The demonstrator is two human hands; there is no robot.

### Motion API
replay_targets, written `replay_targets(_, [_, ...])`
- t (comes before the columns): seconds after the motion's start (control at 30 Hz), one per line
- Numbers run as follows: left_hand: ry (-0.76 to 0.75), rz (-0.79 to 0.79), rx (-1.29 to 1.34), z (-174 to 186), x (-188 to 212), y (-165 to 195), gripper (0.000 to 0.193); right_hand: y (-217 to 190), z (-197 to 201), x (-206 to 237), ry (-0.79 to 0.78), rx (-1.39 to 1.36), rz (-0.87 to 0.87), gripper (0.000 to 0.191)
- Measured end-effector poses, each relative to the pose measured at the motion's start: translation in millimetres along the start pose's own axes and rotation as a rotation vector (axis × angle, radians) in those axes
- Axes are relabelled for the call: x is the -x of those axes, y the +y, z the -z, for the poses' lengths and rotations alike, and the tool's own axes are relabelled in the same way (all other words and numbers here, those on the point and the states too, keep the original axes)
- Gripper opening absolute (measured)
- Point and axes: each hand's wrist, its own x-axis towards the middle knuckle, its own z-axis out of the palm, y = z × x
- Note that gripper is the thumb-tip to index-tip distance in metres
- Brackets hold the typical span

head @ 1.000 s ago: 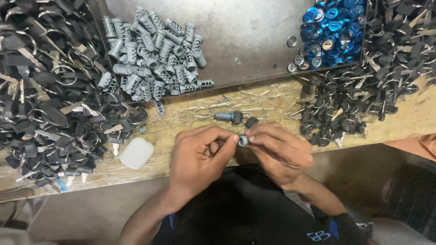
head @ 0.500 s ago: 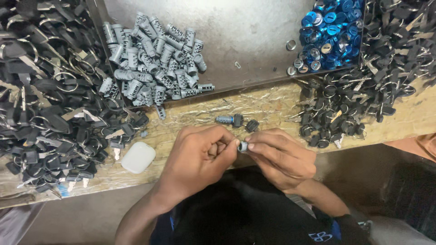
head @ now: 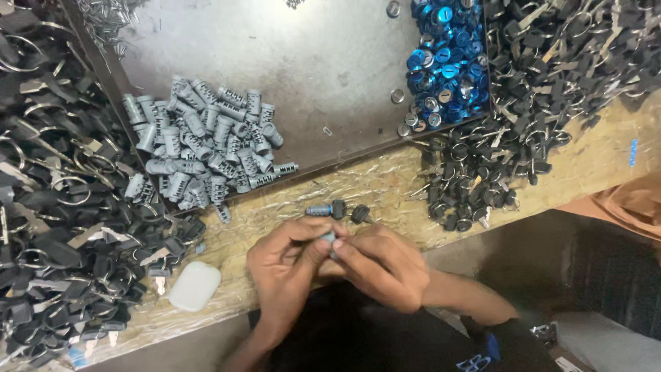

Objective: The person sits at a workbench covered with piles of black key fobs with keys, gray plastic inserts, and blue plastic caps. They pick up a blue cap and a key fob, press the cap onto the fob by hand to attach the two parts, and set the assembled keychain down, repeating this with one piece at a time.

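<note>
A small grey metal cylinder [head: 328,238] is being pinched between both hands, just off the near edge of the wooden bench [head: 385,186]. The left hand [head: 286,265] and right hand [head: 382,265] are being held together, fingertips touching around the part; only its pale end is showing, the rest is being hidden by fingers, so the exact grip can't be told.

Handling, judged from its look: the cylinder is prob. die-cast metal, so stiff, hard, light but dense for its bulk, not fragile. Its ribbed sides are likely giving decent purchase; the smooth end face is likely slippery, esp. if oily. Best hold appears to be across the ribbed barrel w/ thumb and forefinger, leaving the end free. Being round, it is apt to roll if set down.

Around the hands:
- One more cylinder w/ a black-headed key in it [head: 327,208] is lying on the bench just beyond the fingers, and a loose black key [head: 360,214] beside it.
- A heap of like grey cylinders [head: 200,148] is lying on the metal tray [head: 323,76], w/ blue round caps [head: 446,58] at its far right.
- Black keys are being kept in piles at left [head: 55,227] and right [head: 502,158].
- A white rounded case [head: 195,285] is sitting near the left hand.
</note>
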Motion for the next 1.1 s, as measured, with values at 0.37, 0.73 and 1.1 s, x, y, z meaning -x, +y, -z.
replay_targets(0.37, [0.137, -0.435, -0.476, 28, -6, -18, 0.015, 117, 49, -59, -0.239, 0.69, -0.324, 0.013])
replay_targets(0.73, [0.131, -0.476, -0.451, 26, -14, -10, 0.015, 93, 24, -88, -0.186, 0.533, -0.275, 0.018])
replay_targets(1.1, [0.148, -0.438, -0.438, 17, -3, -17, 0.014, 69, 36, -42, -0.175, 0.453, -0.268, 0.024])
